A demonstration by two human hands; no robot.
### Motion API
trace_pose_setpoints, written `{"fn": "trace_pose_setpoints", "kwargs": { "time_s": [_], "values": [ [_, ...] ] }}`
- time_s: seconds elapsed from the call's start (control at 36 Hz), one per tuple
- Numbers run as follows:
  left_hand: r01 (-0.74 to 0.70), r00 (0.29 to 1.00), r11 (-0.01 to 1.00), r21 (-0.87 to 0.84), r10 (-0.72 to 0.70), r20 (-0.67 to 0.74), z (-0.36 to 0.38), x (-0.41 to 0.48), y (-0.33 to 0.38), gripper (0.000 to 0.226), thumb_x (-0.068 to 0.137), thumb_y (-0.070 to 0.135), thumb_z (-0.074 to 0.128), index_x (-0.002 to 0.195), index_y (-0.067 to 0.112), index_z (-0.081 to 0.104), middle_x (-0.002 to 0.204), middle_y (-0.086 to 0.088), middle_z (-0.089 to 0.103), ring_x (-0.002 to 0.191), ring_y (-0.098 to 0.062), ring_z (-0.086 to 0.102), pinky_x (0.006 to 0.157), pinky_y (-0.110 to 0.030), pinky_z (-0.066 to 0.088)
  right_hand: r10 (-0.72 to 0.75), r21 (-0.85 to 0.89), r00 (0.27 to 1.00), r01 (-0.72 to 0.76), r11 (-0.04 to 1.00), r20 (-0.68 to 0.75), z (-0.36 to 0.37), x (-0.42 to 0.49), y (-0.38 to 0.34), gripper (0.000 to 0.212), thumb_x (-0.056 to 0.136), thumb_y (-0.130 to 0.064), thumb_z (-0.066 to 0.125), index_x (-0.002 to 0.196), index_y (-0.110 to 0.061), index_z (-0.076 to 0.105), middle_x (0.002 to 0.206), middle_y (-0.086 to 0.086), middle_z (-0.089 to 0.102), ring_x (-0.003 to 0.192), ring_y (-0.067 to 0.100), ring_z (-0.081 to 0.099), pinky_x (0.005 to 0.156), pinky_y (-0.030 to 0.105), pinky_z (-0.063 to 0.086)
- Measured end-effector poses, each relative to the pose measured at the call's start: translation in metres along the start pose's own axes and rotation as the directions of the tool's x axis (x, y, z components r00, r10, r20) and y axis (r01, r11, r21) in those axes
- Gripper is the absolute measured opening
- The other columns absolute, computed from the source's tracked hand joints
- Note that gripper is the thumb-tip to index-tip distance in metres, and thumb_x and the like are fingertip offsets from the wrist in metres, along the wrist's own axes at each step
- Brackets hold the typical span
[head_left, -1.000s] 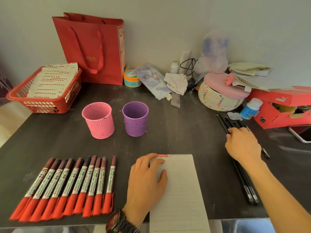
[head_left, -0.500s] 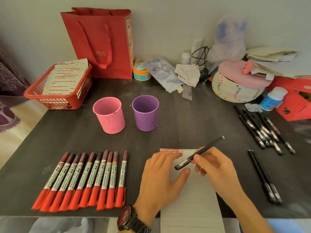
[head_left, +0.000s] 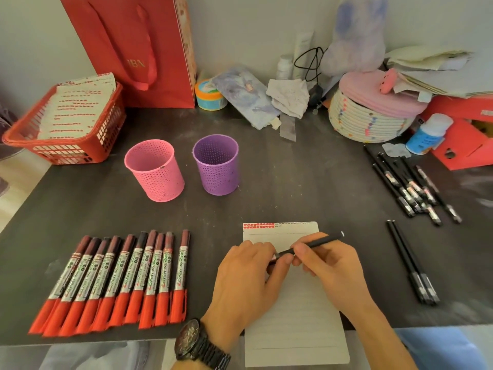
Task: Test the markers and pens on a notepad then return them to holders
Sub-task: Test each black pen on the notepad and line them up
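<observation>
Left hand [head_left: 248,276] joined right hand [head_left: 328,265] on the black pen [head_left: 317,243], both pinching it over the notepad [head_left: 296,329]; uncapping looked next.

A lived-in home desk: a dark matte tabletop [head_left: 293,169] against a plain pale wall [head_left: 240,28], crowded with a glossy red paper gift bag [head_left: 128,49], a red plastic mesh basket [head_left: 80,152], a white coiled-rope basket [head_left: 368,125], a red cardboard shoebox [head_left: 464,153] and a pink perforated plastic pen cup [head_left: 157,174].

A red gift bag [head_left: 120,36] stands upper left behind a red basket [head_left: 66,150]; a woven basket [head_left: 368,124] sits upper right.
</observation>
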State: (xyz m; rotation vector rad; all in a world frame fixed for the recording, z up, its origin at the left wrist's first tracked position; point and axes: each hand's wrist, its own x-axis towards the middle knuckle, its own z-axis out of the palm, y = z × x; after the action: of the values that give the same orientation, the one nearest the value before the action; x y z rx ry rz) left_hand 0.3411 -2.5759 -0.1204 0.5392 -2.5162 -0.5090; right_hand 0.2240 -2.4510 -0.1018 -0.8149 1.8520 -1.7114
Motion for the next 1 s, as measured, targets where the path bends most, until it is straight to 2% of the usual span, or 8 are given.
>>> {"fn": "trace_pose_setpoints", "kwargs": {
  "time_s": [0.14,0.36,0.5,0.61,0.69,0.78,0.89,1.0],
  "values": [
    [0.016,1.0,1.0,0.012,-0.016,0.017,-0.002,0.001,0.0,0.052,0.099,0.06,0.036,0.058,0.028,0.031,0.048,0.014,0.028,0.042,-0.01,0.027,0.046,-0.013,0.012,0.006,0.005,0.999,-0.006,1.0,0.035,0.0,0.002,-0.001,0.009,0.086,-0.029,0.067,0.085,-0.027,0.075,0.075,0.003,0.074,0.067,0.008,0.067,0.06,0.015,0.049],
    [0.046,0.999,0.999,0.008,-0.046,0.011,-0.004,0.002,0.0,0.06,0.096,0.068,0.031,0.055,0.026,0.024,0.044,0.011,0.027,0.04,-0.011,0.031,0.042,-0.017,0.013,-0.029,0.009,1.0,0.029,1.0,0.005,-0.002,0.001,0.001,0.008,0.092,-0.024,0.069,0.087,-0.027,0.074,0.076,0.005,0.074,0.067,0.01,0.068,0.06,0.016,0.051],
    [0.015,1.0,1.0,-0.02,-0.016,-0.008,0.0,0.002,0.001,0.053,0.093,0.07,0.038,0.063,0.027,0.033,0.063,0.016,0.037,0.064,-0.009,0.036,0.058,-0.023,0.031,-0.034,0.134,0.994,0.049,0.99,-0.108,-0.003,-0.001,0.005,0.012,0.089,-0.018,0.062,0.085,-0.017,0.073,0.063,0.007,0.064,0.055,0.017,0.058,0.053,0.023,0.047],
    [0.069,0.996,0.998,-0.009,-0.068,0.059,0.003,0.0,0.0,0.033,0.091,0.063,0.049,0.083,0.033,0.038,0.094,0.019,0.052,0.09,-0.003,0.046,0.082,-0.019,0.034,0.14,0.439,0.952,-0.006,0.898,-0.274,-0.013,0.006,0.004,0.016,0.088,-0.019,0.055,0.076,-0.014,0.064,0.055,0.01,0.054,0.043,0.022,0.048,0.045,0.027,0.039],
    [0.135,0.989,0.99,-0.029,-0.134,0.055,0.007,-0.001,-0.002,0.026,0.091,0.048,0.06,0.106,0.03,0.048,0.09,0.021,0.046,0.084,0.0,0.044,0.085,-0.017,0.035,0.158,0.526,0.957,-0.006,0.85,-0.245,-0.018,0.01,0.001,0.023,0.095,-0.018,0.046,0.084,-0.016,0.066,0.068,0.014,0.066,0.046,0.024,0.052,0.046,0.026,0.043],
    [0.161,0.986,0.987,-0.018,-0.16,0.043,0.008,0.0,-0.003,0.031,0.088,0.04,0.067,0.112,0.028,0.051,0.088,0.021,0.044,0.081,0.0,0.044,0.083,-0.018,0.037,0.162,0.499,0.961,-0.029,0.866,-0.224,-0.016,0.013,-0.002,0.024,0.097,-0.018,0.047,0.089,-0.018,0.07,0.076,0.016,0.07,0.049,0.024,0.055,0.047,0.028,0.046],
    [0.142,0.987,0.99,-0.001,-0.141,0.076,0.004,-0.001,-0.004,0.029,0.083,0.049,0.062,0.103,0.031,0.051,0.09,0.023,0.043,0.092,-0.001,0.046,0.086,-0.02,0.035,0.123,0.311,0.947,-0.026,0.95,-0.298,-0.013,0.02,-0.005,0.021,0.099,-0.018,0.06,0.078,-0.021,0.063,0.063,0.008,0.06,0.049,0.022,0.053,0.046,0.029,0.043],
    [0.134,0.985,0.991,-0.027,-0.13,0.114,0.002,-0.001,-0.003,0.04,0.078,0.052,0.058,0.114,0.036,0.049,0.091,0.028,0.039,0.098,0.003,0.044,0.088,-0.019,0.031,0.098,0.197,0.96,-0.046,0.979,-0.262,-0.014,0.032,-0.009,0.025,0.101,-0.018,0.058,0.077,-0.02,0.063,0.061,0.01,0.063,0.048,0.021,0.058,0.045,0.026,0.048]
  ]
}}
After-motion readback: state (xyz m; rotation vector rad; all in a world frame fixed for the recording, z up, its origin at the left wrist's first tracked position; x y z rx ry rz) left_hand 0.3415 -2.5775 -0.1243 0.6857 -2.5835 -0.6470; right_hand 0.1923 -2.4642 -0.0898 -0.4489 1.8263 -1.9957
